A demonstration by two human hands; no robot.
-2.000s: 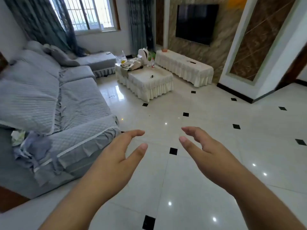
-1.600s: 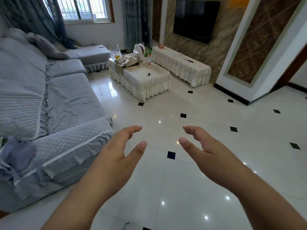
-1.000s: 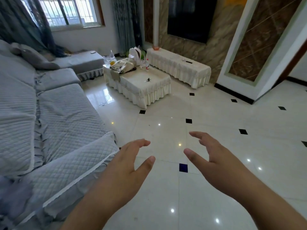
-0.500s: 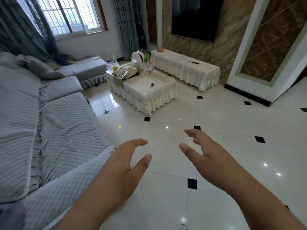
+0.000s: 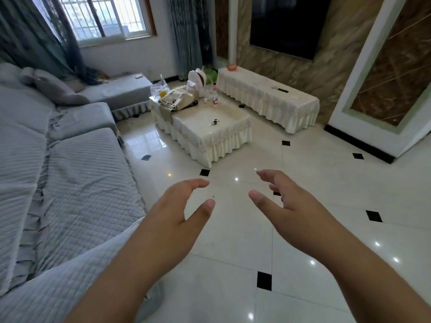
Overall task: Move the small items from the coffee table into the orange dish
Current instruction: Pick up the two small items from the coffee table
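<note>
Head view shows your left hand [image 5: 172, 213] and right hand [image 5: 286, 206] both released, with fingers loosely spread and holding nothing, above the floor [image 5: 233, 231].

The small items [image 5: 214, 122] lie straight ahead and well apart from you, in line with the gap between the hands, so neither hand is clearly nearer. They sit on the bare near half of the worktop [image 5: 231, 116], whose long axis runs away from you toward the window [image 5: 105, 17].

The orange dish [image 5: 232, 67] stands farther back and to the right of them, on the end of the long covered bench [image 5: 268, 96]. I judge the carry will go rightward and away.

Count: 1 dish and 1 cluster of items, perhaps 2 or 3 pieces but too small to tell. 1 bottle [image 5: 214, 99] and 1 bag [image 5: 178, 101] sit at the worktop's far end.
</note>
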